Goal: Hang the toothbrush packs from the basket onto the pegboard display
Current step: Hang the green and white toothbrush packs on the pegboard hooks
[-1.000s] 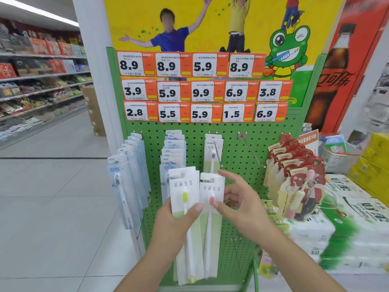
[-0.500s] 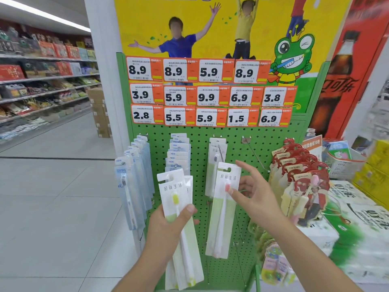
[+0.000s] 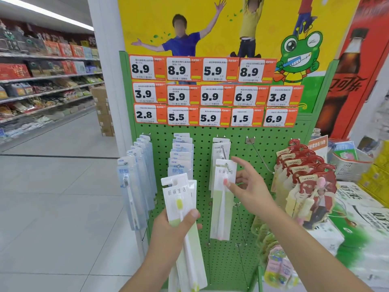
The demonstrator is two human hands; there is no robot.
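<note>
My left hand (image 3: pixel 174 230) grips a small stack of white-and-green toothbrush packs (image 3: pixel 183 209), the front one with a yellow-green brush head, held low in front of the green pegboard (image 3: pixel 263 144). My right hand (image 3: pixel 250 190) pinches one pack with a pink brush head (image 3: pixel 223 199) by its upper part. The hang hole at its top sits on the tip of the third metal hook (image 3: pixel 226 159), where a few like packs hang behind it. The basket is not in view.
Blue toothbrush packs (image 3: pixel 136 186) fill the two left hooks. A bare hook (image 3: pixel 260 157) sticks out right of my right hand. Red children's toothbrush packs (image 3: pixel 305 182) hang at the right edge. Boxes (image 3: pixel 362 218) stand at right; the aisle floor (image 3: pixel 52 207) lies at left.
My right hand took one pack from the stack, lifted it up and right, and brought its hole onto the third hook's tip. My left hand stayed low with the remaining packs.
</note>
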